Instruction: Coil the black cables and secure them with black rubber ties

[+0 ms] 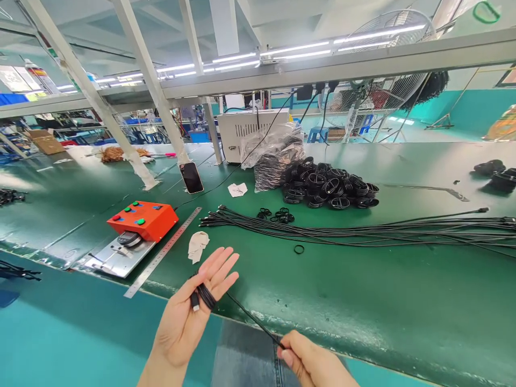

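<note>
Well, my left hand (183, 317) lies open, fingers spread wide, with a coiled black cable (205, 296) across the palm. My right hand (310, 360), cut off at the bottom of my view, pinches the cable's thin tail. Beyond, loose black cables (342, 228) stretch along the green bench mat (363, 301).
</note>
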`<state>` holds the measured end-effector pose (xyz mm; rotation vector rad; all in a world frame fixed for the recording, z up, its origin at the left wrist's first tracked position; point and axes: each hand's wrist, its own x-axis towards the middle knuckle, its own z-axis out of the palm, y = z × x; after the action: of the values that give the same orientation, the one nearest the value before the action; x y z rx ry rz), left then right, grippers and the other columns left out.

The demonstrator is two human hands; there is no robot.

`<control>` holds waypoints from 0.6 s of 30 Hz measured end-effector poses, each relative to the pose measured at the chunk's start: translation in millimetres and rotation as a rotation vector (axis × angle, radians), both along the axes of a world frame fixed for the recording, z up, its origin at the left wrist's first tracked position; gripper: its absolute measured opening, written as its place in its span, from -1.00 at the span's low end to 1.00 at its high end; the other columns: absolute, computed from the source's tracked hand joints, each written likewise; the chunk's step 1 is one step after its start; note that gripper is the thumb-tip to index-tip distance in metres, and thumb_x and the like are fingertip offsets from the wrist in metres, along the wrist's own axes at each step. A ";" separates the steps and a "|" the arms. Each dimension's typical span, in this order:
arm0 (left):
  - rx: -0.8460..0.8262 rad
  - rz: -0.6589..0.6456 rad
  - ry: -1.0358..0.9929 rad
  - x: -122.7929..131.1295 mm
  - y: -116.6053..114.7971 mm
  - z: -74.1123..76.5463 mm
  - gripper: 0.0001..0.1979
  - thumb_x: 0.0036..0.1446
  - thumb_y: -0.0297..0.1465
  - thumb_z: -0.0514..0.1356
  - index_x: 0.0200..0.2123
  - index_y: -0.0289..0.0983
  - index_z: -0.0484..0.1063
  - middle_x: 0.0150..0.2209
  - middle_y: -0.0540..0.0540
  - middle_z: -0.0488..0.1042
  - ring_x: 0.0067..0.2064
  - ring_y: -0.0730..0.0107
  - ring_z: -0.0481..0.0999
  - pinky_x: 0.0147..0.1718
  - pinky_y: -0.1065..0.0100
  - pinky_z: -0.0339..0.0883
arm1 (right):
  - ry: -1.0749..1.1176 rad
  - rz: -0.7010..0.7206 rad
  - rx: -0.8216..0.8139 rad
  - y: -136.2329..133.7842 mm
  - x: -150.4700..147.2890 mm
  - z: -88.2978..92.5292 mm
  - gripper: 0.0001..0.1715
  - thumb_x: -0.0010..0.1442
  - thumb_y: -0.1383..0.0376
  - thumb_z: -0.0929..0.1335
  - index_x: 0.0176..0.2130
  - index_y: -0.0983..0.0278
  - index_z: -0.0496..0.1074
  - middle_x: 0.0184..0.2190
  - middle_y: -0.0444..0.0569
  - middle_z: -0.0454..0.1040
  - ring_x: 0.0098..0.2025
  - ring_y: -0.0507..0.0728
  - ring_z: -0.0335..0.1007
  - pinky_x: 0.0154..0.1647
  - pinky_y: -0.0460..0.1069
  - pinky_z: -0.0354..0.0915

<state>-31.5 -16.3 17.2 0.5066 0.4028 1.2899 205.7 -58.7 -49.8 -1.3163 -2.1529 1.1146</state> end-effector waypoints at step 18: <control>0.001 -0.442 0.879 31.8 -35.8 8.0 -0.51 0.27 -0.32 0.09 0.25 -0.08 0.16 0.39 0.00 -0.04 0.37 0.12 0.00 0.28 0.12 0.02 | -0.127 0.378 0.044 28.7 49.4 130.5 -0.68 0.35 0.20 0.19 -0.36 0.19 0.41 -0.66 -0.22 0.24 -0.67 -0.03 -0.03 -0.66 -0.12 -0.10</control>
<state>0.3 -52.1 25.2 1.0942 0.9544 0.5847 255.1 -30.0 80.7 -1.0082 -2.5799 1.1350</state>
